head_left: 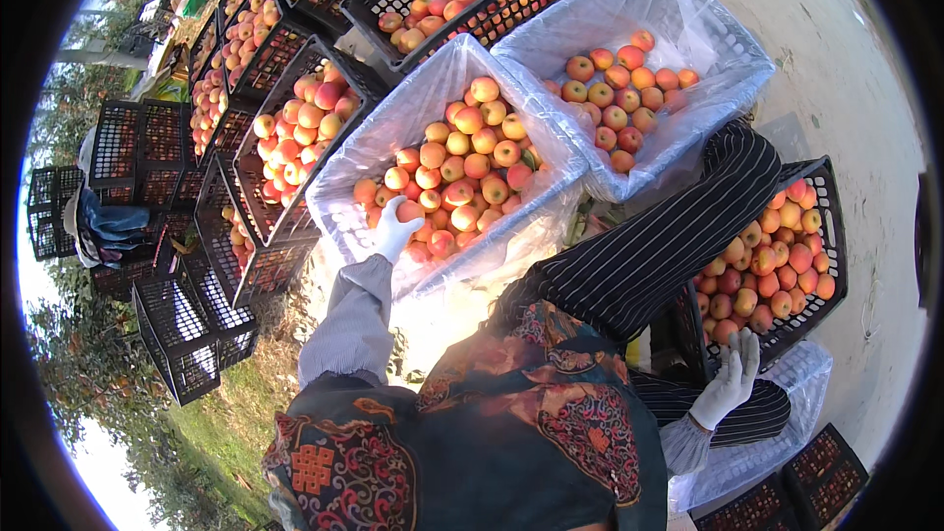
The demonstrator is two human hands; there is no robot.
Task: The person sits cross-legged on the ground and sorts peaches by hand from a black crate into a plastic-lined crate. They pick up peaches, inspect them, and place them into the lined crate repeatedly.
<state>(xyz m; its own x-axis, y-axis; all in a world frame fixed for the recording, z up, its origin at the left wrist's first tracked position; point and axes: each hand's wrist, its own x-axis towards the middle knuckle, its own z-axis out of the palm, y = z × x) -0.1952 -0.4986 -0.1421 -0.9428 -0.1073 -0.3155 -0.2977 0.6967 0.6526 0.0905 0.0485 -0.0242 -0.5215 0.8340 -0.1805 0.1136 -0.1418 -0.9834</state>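
My left hand (392, 230), in a white glove, has its fingers around an apple (409, 212) at the near left corner of a plastic-lined crate (509, 236). Red and yellow apples (472, 162) cover the bottom of that crate. My right hand (726, 386), gloved too, is beside the near edge of a black plastic crate (832, 236) of apples (767, 265). Its fingers are extended and I see nothing in them. Beyond my striped knee, a second lined crate (708, 22) holds a looser layer of apples (619, 88).
Black crates of apples (306, 133) stand stacked at the left and far side. Black crates (192, 332) stand on the grass at lower left. Another plastic-lined crate (796, 391) lies behind my right hand. A person (110, 225) in a hat is among crates at far left.
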